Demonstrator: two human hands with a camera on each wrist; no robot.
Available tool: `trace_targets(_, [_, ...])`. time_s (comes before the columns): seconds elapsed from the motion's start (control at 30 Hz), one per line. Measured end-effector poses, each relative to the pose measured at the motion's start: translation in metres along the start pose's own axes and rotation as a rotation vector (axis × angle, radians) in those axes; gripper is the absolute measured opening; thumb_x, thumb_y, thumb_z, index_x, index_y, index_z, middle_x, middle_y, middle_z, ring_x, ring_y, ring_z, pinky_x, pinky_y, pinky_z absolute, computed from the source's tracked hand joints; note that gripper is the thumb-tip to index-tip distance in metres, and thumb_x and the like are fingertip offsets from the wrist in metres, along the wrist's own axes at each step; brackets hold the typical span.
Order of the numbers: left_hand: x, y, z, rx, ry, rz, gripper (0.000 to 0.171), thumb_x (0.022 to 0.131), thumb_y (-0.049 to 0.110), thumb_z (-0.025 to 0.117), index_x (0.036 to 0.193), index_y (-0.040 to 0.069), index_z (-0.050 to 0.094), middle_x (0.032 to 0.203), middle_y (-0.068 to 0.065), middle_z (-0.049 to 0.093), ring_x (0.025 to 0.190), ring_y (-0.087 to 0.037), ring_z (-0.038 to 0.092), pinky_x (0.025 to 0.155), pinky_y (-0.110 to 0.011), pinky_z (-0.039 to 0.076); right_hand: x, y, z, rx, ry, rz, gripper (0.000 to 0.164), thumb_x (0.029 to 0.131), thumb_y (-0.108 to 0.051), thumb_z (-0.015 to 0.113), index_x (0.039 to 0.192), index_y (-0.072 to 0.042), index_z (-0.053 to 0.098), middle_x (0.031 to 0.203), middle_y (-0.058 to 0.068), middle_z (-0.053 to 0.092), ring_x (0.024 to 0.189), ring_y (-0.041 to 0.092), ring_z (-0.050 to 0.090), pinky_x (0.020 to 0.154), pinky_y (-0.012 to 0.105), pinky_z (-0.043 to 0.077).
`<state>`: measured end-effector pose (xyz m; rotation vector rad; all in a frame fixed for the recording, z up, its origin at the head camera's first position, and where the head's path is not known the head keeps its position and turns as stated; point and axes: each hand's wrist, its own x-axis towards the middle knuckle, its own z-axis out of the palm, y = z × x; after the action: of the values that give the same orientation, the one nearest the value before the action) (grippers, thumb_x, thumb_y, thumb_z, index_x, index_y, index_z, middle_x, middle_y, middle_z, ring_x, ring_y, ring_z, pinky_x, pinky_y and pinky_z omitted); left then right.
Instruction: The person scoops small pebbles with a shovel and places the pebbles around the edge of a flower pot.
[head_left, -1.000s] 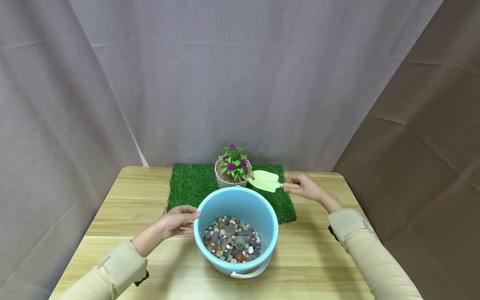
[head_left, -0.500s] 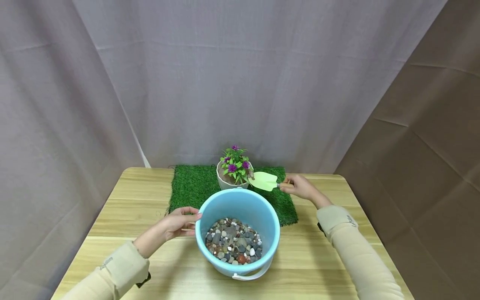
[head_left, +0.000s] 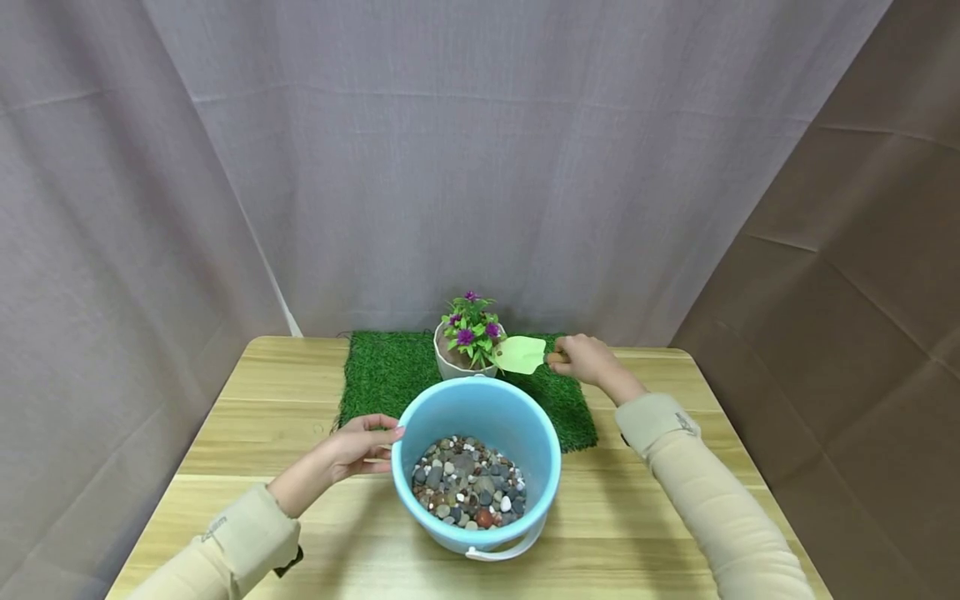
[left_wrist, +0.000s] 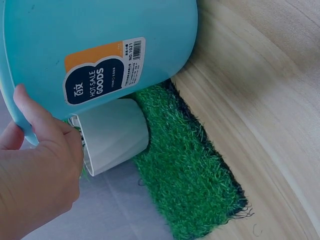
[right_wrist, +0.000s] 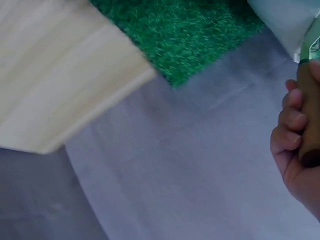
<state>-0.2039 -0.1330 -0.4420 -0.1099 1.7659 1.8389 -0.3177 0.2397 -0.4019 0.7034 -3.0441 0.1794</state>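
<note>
Pale green metal or plastic (cannot tell which): blade of the trowel (head_left: pixel 521 355), wooden-looking handle in the right hand (head_left: pixel 588 358). Fingers curled round the handle, closed narrow; the right wrist view shows the wrap from the side.

Trowel position: up off the table (head_left: pixel 630 508), at the right side of the white pot (head_left: pixel 453 369). Long axis runs roughly left–right, handle end right, tip left and pointing at the pot. Tip reaches the pot's right rim in the head view; cannot tell whether it touches. Small reddish-brown spot at the tip, probably a stone; unclear if on the blade or behind it.

Key relation, by judgement: tip to pot rim. Pot lies to the left of the right hand, in line with the trowel, so a tilt or small leftward shift would matter most. Right hand is the nearer one to the pot; the left is well off, nearer the person. Risk, as I judge it: stones dropping outside the rim.

Left hand (head_left: pixel 356 447): pinches the left rim of the blue bucket (head_left: pixel 517 421), thumb at the edge. Bucket upright, nearer the person than the pot, with mixed stones (head_left: pixel 465 483) across its floor.

Pot upright on the green mat (head_left: pixel 382 367), holding a plant (head_left: pixel 468 332) with purple flowers. Bucket hides part of the mat; cannot tell if it stands on it.
</note>
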Motion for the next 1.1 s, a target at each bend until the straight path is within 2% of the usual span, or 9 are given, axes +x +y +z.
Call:
trace_targets(0.1, [0.0,0.0,0.0,-0.003,-0.001,0.001,0.024,0.092,0.013,0.06,0.11,0.0,0.051,0.076,0.0,0.063,0.065,-0.006,0.063,0.068,-0.024,0.062,0.002,-0.008,-0.005,-0.113,0.029,-0.028,0.036,0.089,-0.018,0.064,0.064,-0.014,0.038,0.058,-0.002,0.033,0.055,0.013,0.032,0.048,0.025,0.026])
trace_targets(0.17, [0.001,0.0,0.0,-0.005,-0.001,0.001,0.023,0.092,0.013,0.06,0.11,0.001,0.051,0.075,0.001,0.062,0.065,-0.006,0.063,0.068,-0.024,0.062,0.002,-0.011,-0.006,-0.181,0.069,-0.047,0.036,0.088,-0.014,0.064,0.062,-0.015,0.039,0.057,-0.002,0.036,0.055,0.014,0.033,0.046,0.027,0.033])
trace_targets(0.33, [0.002,0.0,0.001,-0.006,-0.006,0.001,0.023,0.092,0.013,0.06,0.11,0.001,0.051,0.076,0.0,0.063,0.066,-0.007,0.064,0.069,-0.025,0.063,0.002,-0.016,-0.005,-0.322,0.17,-0.068,0.022,0.085,-0.01,0.066,0.065,-0.013,0.059,0.066,0.004,0.056,0.059,0.02,0.051,0.05,0.036,0.051])
trace_targets(0.4, [0.002,0.0,0.001,-0.007,-0.007,-0.001,0.024,0.092,0.013,0.06,0.11,0.0,0.051,0.076,0.0,0.063,0.066,-0.007,0.064,0.07,-0.025,0.063,0.001,-0.016,-0.004,-0.382,0.198,-0.074,0.014,0.084,-0.008,0.066,0.07,-0.012,0.066,0.072,0.007,0.061,0.063,0.024,0.055,0.054,0.036,0.051])
trace_targets(0.53, [0.003,0.0,0.001,-0.01,-0.009,-0.002,0.025,0.092,0.013,0.06,0.111,0.0,0.051,0.077,0.0,0.063,0.066,-0.007,0.064,0.069,-0.025,0.063,-0.002,-0.015,-0.007,-0.489,0.281,-0.094,0.006,0.08,-0.007,0.069,0.075,-0.009,0.067,0.075,0.008,0.062,0.068,0.025,0.055,0.057,0.033,0.045])
trace_targets(0.6, [0.003,0.0,0.001,-0.005,-0.009,-0.001,0.025,0.092,0.014,0.06,0.112,0.0,0.051,0.077,0.0,0.063,0.066,-0.007,0.064,0.069,-0.025,0.063,-0.004,-0.013,-0.01,-0.519,0.331,-0.106,0.009,0.078,-0.011,0.071,0.074,-0.008,0.064,0.074,0.008,0.061,0.067,0.025,0.055,0.057,0.033,0.043])
trace_targets(0.73, [0.002,0.001,0.0,0.008,0.001,0.002,0.028,0.092,0.014,0.06,0.114,-0.001,0.05,0.077,-0.001,0.064,0.066,-0.007,0.065,0.069,-0.024,0.062,-0.009,-0.011,-0.019,-0.511,0.372,-0.12,0.015,0.078,-0.022,0.072,0.077,-0.008,0.065,0.074,0.007,0.061,0.067,0.024,0.055,0.055,0.031,0.04])
trace_targets(0.9, [0.001,0.002,-0.001,0.006,0.002,-0.003,0.029,0.093,0.014,0.06,0.115,-0.002,0.049,0.078,-0.002,0.065,0.066,-0.007,0.065,0.069,-0.024,0.062,-0.017,-0.009,-0.03,-0.362,0.311,-0.103,0.012,0.084,-0.021,0.069,0.088,-0.009,0.069,0.079,0.007,0.063,0.072,0.026,0.058,0.059,0.035,0.044])
trace_targets(1.1, [0.0,0.001,-0.001,0.001,-0.007,-0.006,0.027,0.093,0.014,0.059,0.114,-0.001,0.05,0.077,-0.001,0.065,0.065,-0.007,0.065,0.069,-0.024,0.062,-0.027,-0.011,-0.04,-0.248,0.274,-0.123,0.023,0.085,-0.023,0.069,0.103,-0.008,0.069,0.091,0.009,0.066,0.083,0.028,0.062,0.07,0.043,0.052])
